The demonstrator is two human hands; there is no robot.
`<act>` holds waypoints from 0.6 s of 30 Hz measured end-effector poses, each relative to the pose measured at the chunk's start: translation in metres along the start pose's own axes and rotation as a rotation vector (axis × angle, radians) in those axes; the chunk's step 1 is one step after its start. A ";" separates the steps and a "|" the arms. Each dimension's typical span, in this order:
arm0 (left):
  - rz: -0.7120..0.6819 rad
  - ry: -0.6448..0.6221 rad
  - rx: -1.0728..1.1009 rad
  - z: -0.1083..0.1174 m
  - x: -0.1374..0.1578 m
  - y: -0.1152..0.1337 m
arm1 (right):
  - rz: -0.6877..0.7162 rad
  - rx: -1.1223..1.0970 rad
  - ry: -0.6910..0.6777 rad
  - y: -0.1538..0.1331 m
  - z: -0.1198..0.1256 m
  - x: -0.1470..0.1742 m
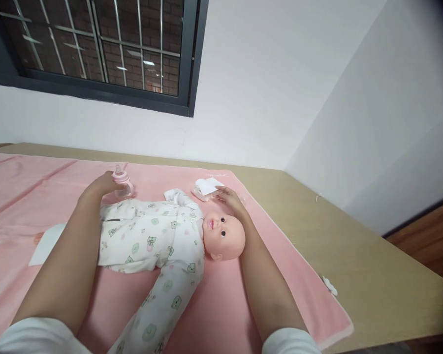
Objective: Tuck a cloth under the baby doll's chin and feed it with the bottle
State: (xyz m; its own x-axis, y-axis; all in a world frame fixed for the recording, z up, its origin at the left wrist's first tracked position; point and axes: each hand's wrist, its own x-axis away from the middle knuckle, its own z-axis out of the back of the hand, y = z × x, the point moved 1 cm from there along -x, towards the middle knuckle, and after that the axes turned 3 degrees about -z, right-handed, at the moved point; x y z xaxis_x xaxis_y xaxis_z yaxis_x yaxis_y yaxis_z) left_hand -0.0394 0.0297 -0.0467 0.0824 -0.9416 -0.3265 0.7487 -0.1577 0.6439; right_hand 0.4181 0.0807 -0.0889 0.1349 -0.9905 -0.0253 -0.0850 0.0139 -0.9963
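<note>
Your left hand closed around baby bottle, upright on pink blanket; likely light, stiff, slick: hold body or handle. Your right hand, loosely spread, touches tissue pack.

Can read no word, number or brand anywhere in view. Can make out one row of pale marks on the pink blanket — along the far edge, toward the right-hand corner, just beyond the white tissue. Looks like lettering, but too small and faint to spell out. Find bears and round green motifs printed on the doll's white clothes — pictures, too fine at this size to check for lettering among them.
</note>
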 end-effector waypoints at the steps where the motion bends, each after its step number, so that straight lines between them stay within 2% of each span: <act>1: 0.042 -0.003 -0.025 0.000 0.001 0.001 | -0.008 -0.017 0.014 0.002 0.002 -0.001; 3: 0.094 -0.008 -0.061 -0.001 0.003 0.004 | -0.002 -0.035 0.036 0.006 0.006 -0.004; 6: 0.085 -0.003 -0.050 -0.001 0.006 0.010 | 0.085 0.026 0.115 0.006 0.014 -0.007; 9: 0.049 0.007 -0.010 -0.002 0.007 0.012 | 0.255 0.219 0.345 0.001 0.025 -0.005; 12: 0.054 0.028 0.018 -0.002 0.005 0.009 | 0.365 0.532 0.621 -0.004 0.034 0.003; 13: 0.068 0.040 0.026 -0.003 0.005 0.008 | 0.354 0.636 0.693 -0.005 0.036 0.006; 15: 0.104 0.061 0.042 -0.005 0.004 0.004 | 0.241 0.786 0.783 -0.004 0.039 0.011; 18: 0.156 0.092 0.069 -0.008 0.003 0.000 | -0.032 0.853 0.762 0.001 0.041 0.013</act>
State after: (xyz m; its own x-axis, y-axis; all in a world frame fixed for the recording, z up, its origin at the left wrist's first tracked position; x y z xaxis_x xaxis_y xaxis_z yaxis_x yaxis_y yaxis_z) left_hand -0.0341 0.0292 -0.0534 0.2561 -0.9254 -0.2792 0.6757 -0.0352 0.7363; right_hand 0.4601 0.0733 -0.0935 -0.5335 -0.8132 -0.2326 0.6444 -0.2126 -0.7345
